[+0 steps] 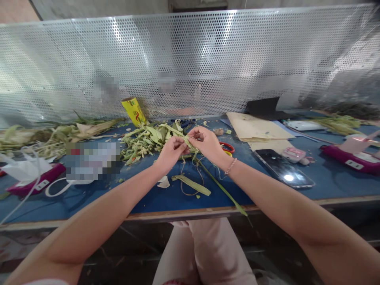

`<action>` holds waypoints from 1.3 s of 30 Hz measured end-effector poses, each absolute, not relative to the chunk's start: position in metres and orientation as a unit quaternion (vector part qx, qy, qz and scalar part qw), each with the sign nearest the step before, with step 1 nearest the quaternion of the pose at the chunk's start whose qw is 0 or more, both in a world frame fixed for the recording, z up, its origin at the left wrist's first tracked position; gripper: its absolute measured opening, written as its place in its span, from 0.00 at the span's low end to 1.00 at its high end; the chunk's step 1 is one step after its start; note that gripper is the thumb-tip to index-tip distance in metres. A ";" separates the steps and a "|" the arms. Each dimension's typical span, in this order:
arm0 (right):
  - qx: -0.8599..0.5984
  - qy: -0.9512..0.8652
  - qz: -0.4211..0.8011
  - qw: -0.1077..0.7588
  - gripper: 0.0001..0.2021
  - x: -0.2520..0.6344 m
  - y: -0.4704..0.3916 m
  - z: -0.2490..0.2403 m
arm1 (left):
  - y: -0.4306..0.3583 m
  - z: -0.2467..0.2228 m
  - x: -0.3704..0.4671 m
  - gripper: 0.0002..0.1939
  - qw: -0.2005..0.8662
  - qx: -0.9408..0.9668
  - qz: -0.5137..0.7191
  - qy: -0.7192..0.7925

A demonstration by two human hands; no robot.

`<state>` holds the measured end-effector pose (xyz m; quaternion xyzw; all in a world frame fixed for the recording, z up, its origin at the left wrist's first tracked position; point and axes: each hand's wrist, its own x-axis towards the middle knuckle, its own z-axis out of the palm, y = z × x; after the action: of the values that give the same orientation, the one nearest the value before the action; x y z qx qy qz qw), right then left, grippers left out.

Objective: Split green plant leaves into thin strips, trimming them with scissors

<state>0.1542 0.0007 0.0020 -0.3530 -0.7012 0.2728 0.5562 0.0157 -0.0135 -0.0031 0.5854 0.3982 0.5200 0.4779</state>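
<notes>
Close together over the middle of the blue table, both hands have their fingertips pinched on a thin pale-green plant strip [187,139]. My left hand [172,152] grips it from the near left. My right hand [206,143], with a bracelet at the wrist, pinches it from the right. Fingers partly hide the strip. A long green stem [221,186] slants from below the hands to the table's front edge. Nearer me lie a flat leaf piece [192,185] and a loop of thin string [183,192]. Left of the hands is a heap of green leaves and stalks [142,144].
Red-handled scissors [228,148] lie partly behind my right wrist. A phone [282,168], pink case [293,154] and brown paper [258,128] are at right. Purple power strips [23,188] flank both sides. A yellow tube [135,111] leans near the perforated metal screen [190,59].
</notes>
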 end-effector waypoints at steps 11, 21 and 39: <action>-0.351 -0.718 0.219 0.560 0.03 0.154 -0.003 0.002 | -0.018 0.000 0.016 0.10 0.532 0.537 0.523 0.394; -0.331 -0.733 0.251 0.539 0.03 0.157 0.002 0.004 | -0.011 -0.005 0.013 0.09 0.485 0.550 0.545 0.406; -0.310 -0.767 0.192 0.528 0.05 0.161 0.008 0.001 | -0.008 -0.005 0.009 0.05 0.457 0.602 0.518 0.401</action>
<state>0.1612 0.0080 0.0012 -0.3098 -0.7673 0.1921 0.5276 0.0091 -0.0079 -0.0048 0.6020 0.4008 0.5181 0.4567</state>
